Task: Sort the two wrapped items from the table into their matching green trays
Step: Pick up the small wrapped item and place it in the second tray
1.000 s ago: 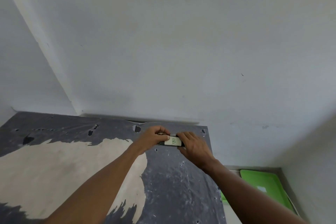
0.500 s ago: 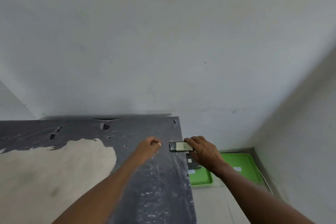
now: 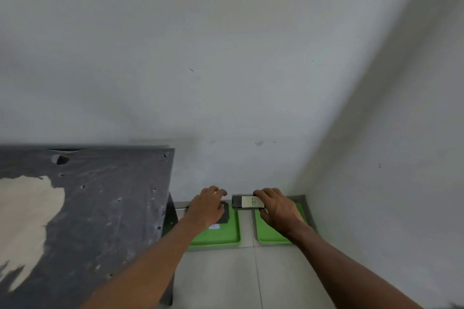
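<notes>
My right hand [image 3: 278,211] grips a dark wrapped item [image 3: 247,202] with a pale label marked "B". It holds the item in the air over the gap between two green trays on the floor, by the right tray's [image 3: 268,234] far left corner. My left hand [image 3: 207,207] hovers palm down over the left tray [image 3: 218,237], fingers loosely spread and holding nothing. A second dark wrapped item [image 3: 225,214] lies in the left tray, partly hidden under that hand. A small white label [image 3: 214,227] sits on the left tray's floor.
The dark table [image 3: 108,208] with a worn beige patch stands at the left, its right edge next to the left tray. Both trays sit on pale floor tiles [image 3: 226,278] in the corner, against the back wall [image 3: 226,83], with the side wall [image 3: 389,183] close on the right.
Both hands moved right, off the table, and down toward the floor trays. My left hand let go of the B item; my right hand carried it over the trays.
</notes>
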